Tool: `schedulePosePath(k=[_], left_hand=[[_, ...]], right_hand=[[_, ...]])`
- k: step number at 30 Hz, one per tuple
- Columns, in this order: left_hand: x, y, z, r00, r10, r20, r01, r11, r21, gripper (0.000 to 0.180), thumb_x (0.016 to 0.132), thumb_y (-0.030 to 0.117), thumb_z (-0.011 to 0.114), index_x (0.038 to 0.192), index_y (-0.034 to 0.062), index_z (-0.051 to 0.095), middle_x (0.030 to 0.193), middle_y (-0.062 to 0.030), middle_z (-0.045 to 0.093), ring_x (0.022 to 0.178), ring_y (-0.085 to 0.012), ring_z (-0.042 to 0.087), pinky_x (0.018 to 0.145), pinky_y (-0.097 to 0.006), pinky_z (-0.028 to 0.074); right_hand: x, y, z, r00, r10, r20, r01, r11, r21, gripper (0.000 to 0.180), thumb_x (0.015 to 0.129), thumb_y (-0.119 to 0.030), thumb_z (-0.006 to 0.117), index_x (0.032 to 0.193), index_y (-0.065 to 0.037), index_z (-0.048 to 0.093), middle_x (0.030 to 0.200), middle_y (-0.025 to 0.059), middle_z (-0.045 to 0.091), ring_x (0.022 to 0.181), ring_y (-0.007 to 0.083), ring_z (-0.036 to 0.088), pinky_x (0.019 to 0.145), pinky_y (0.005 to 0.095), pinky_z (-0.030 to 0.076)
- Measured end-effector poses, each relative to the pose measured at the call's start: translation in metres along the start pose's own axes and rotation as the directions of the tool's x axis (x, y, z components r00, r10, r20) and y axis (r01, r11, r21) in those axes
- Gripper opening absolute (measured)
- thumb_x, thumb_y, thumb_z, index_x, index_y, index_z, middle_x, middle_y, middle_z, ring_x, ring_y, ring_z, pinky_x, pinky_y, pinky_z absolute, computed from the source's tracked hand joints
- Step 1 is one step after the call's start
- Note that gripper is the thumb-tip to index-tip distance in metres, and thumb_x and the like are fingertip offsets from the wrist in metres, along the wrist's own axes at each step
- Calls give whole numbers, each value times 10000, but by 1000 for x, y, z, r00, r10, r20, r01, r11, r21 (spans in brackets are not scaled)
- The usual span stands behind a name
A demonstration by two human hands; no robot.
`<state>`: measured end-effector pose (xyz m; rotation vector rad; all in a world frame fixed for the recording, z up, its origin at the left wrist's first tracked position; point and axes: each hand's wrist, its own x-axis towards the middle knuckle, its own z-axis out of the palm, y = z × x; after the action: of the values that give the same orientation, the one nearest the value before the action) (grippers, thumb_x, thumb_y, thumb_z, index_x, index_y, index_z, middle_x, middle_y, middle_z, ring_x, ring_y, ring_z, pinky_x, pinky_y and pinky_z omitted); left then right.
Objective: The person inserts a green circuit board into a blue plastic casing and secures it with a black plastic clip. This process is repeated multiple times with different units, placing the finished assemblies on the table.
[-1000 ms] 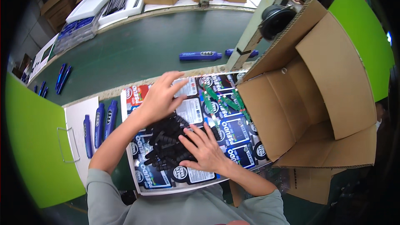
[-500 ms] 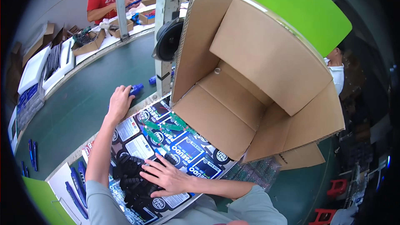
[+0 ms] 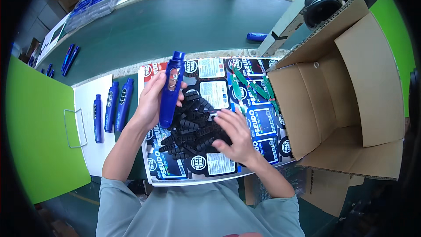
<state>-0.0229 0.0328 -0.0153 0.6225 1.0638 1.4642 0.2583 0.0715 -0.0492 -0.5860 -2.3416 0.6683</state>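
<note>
A blue tube-shaped plastic housing (image 3: 169, 101) stands nearly upright in my left hand (image 3: 151, 98), whose fingers wrap round it. An oval cutout in the housing's upper part shows something pale and metallic inside. My right hand (image 3: 237, 136) rests over the right side of a pile of small ribbed black plastic pieces (image 3: 188, 125), fingers apart; its fingertips touch or nearly touch the pile. The pile lies on a printed sheet (image 3: 219, 68) in front of me. Several slim green circuit boards (image 3: 258, 88) with wires lie at the sheet's far right.
Three blue housings (image 3: 111, 107) lie on white board at the left, beside a green panel (image 3: 44, 127). A large open carton (image 3: 302, 105) stands at the right, near a metal post (image 3: 289, 19). Beyond runs a green belt surface (image 3: 175, 22) with another blue housing (image 3: 256, 37) on it.
My left hand has brought a blue housing from the belt back over the sheet and raised it. My right hand remains at the black pieces. The view has turned left and down.
</note>
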Motion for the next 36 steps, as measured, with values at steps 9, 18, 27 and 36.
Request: schedulePosePath(k=[9,18,27,36], left_hand=[[-39,-9,-7,999,24,43,-23,1000,-14,432,1009,152,604,1398,21,469,1183,-184,662,890,-190,698,744,-302,592],[-38,-19,-2,992,24,120,-26,1000,14,475,977,57,615,1421,19,449,1233,-162,644,897,-182,690,773,-303,581],[-42,2,35,929,7,370,13,999,-52,421,1034,288,564,1319,-14,491,1354,-246,573,750,-251,725,550,-295,595],[-38,18,96,737,2,675,-319,883,346,411,1057,31,404,1452,-46,484,1373,-165,565,930,-199,736,695,-257,599]], right_hand=[[51,23,-6,990,138,10,-134,973,-186,196,883,-92,730,1062,-12,720,918,129,689,877,320,631,805,434,476],[101,12,8,854,288,433,-215,954,-209,312,853,-97,709,1145,9,684,1016,231,661,983,436,672,867,520,531],[102,23,8,903,429,26,-427,887,175,319,859,-125,706,1124,33,626,960,136,669,806,210,693,734,379,564],[100,-12,7,939,343,16,-325,874,362,313,831,-161,667,1095,3,629,955,142,617,877,255,632,764,399,517]])
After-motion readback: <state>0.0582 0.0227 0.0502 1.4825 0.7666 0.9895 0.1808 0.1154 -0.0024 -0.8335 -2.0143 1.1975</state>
